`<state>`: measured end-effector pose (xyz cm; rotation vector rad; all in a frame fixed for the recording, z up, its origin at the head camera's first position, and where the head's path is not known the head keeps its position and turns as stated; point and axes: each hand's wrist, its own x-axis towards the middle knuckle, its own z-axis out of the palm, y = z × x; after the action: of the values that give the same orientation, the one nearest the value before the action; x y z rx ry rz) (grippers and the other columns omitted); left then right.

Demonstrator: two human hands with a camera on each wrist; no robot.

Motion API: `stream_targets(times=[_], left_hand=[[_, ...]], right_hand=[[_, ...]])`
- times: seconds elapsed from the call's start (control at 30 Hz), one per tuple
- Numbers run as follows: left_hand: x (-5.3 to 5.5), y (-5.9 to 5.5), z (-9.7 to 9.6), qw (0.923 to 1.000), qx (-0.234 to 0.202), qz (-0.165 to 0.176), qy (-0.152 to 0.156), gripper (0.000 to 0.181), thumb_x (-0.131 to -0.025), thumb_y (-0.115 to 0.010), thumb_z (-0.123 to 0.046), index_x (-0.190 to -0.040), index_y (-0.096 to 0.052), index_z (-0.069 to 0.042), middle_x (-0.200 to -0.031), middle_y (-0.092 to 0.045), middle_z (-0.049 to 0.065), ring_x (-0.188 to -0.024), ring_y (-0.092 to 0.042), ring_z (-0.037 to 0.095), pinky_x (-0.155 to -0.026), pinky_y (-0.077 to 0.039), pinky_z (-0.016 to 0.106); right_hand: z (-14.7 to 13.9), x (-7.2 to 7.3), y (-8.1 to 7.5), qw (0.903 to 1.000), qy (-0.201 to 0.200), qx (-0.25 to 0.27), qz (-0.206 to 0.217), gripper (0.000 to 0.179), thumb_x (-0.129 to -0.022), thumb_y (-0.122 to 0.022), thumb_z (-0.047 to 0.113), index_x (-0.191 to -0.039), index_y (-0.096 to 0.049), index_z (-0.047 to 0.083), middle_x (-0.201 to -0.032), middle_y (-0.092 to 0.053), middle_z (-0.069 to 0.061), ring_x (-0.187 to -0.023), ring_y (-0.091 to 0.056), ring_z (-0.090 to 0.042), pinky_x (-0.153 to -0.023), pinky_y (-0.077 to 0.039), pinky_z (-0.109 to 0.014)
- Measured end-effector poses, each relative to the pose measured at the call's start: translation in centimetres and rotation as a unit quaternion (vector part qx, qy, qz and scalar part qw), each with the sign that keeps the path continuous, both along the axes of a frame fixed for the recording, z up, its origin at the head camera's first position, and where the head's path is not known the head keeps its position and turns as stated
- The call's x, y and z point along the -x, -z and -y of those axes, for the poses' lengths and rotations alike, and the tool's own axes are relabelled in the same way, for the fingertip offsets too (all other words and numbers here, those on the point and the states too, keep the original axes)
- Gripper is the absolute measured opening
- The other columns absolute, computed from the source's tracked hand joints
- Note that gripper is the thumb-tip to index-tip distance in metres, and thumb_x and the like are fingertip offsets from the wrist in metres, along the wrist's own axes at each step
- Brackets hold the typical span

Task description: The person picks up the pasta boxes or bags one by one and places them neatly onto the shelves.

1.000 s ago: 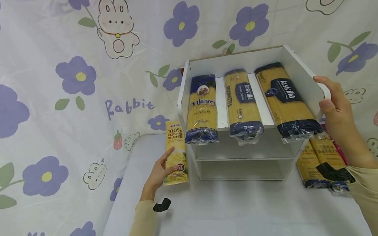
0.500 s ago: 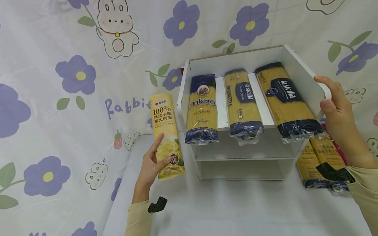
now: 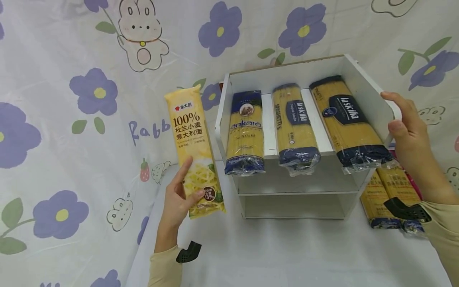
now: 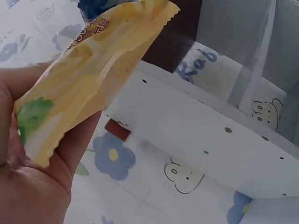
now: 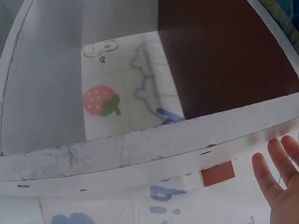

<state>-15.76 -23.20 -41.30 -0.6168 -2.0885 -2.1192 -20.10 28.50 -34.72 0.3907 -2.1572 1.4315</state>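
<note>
My left hand holds a yellow pack of spaghetti by its lower part, the thumb across its front. The pack stands tilted, its top leaning left, just left of a white shelf unit. In the left wrist view the same spaghetti pack lies across the palm, close to the shelf's side. My right hand grips the front edge of the shelf's right side panel near the top. In the right wrist view, fingers of that hand lie along the panel's outer face.
On the sloped top tier lie an Ankara spaghetti pack, a narrow La Sicilia pack and a wider La Sicilia pack. More yellow pasta packs stand right of the shelf on the white table. A patterned curtain hangs behind.
My left hand has lifted the spaghetti pack from beside the shelf, moving it up, left and closer to the head camera. My right hand has stayed on the shelf panel.
</note>
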Motion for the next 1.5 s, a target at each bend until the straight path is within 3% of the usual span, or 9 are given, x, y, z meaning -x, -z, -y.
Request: stream_targets(times=[0.13, 0.63, 0.9, 1.2, 1.5], left_hand=[[-0.4, -0.5, -0.3, 0.9995, -0.011, -0.031, 0.006, 0.085, -0.085, -0.067, 0.009, -0.157, -0.028, -0.014, -0.151, -0.043, 0.002, -0.112, -0.064, 0.010, -0.087, -0.057, 0.025], [-1.1, -1.4, -1.1, 0.9917, -0.025, -0.121, 0.034, 0.083, -0.086, -0.075, -0.003, -0.155, -0.029, -0.005, -0.141, -0.054, -0.004, -0.110, -0.064, 0.008, -0.085, -0.057, 0.022], [-1.1, -1.7, -1.3, 0.9889, 0.000, -0.143, 0.040, 0.075, -0.082, -0.074, 0.004, -0.148, -0.047, -0.021, -0.126, -0.062, -0.007, -0.101, -0.068, 0.006, -0.078, -0.059, 0.022], [-1.1, -2.0, -0.9, 0.9855, 0.018, -0.153, 0.071, 0.075, -0.080, -0.072, 0.010, -0.142, -0.055, -0.030, -0.126, -0.065, -0.009, -0.102, -0.069, 0.006, -0.078, -0.059, 0.024], [-1.6, -2.4, -0.8, 0.9832, 0.043, -0.158, 0.081, 0.069, -0.080, -0.072, 0.008, -0.132, -0.062, -0.035, -0.121, -0.066, -0.010, -0.100, -0.068, 0.006, -0.077, -0.060, 0.025]], right_hand=[[0.1, 0.0, 0.0, 1.0000, -0.002, -0.001, 0.003, 0.050, -0.102, -0.052, 0.031, -0.150, -0.041, 0.019, -0.135, -0.041, 0.018, -0.117, -0.044, -0.004, -0.090, -0.043, -0.008], [0.0, 0.1, 0.2, 1.0000, 0.003, 0.003, -0.003, 0.051, -0.102, -0.054, 0.033, -0.149, -0.041, 0.019, -0.135, -0.041, 0.018, -0.118, -0.044, -0.004, -0.095, -0.042, -0.011], [0.0, 0.2, 0.2, 0.9999, -0.002, 0.008, -0.015, 0.052, -0.101, -0.055, 0.035, -0.148, -0.043, 0.017, -0.133, -0.043, 0.017, -0.114, -0.045, -0.003, -0.083, -0.042, -0.006], [0.1, 0.0, 0.2, 1.0000, 0.000, 0.008, -0.005, 0.051, -0.102, -0.054, 0.032, -0.149, -0.042, 0.018, -0.135, -0.041, 0.018, -0.118, -0.044, -0.003, -0.096, -0.042, -0.011], [0.0, 0.3, 0.4, 0.9998, -0.008, 0.013, -0.012, 0.051, -0.102, -0.054, 0.031, -0.149, -0.042, 0.017, -0.136, -0.042, 0.016, -0.118, -0.044, -0.004, -0.092, -0.043, -0.009]])
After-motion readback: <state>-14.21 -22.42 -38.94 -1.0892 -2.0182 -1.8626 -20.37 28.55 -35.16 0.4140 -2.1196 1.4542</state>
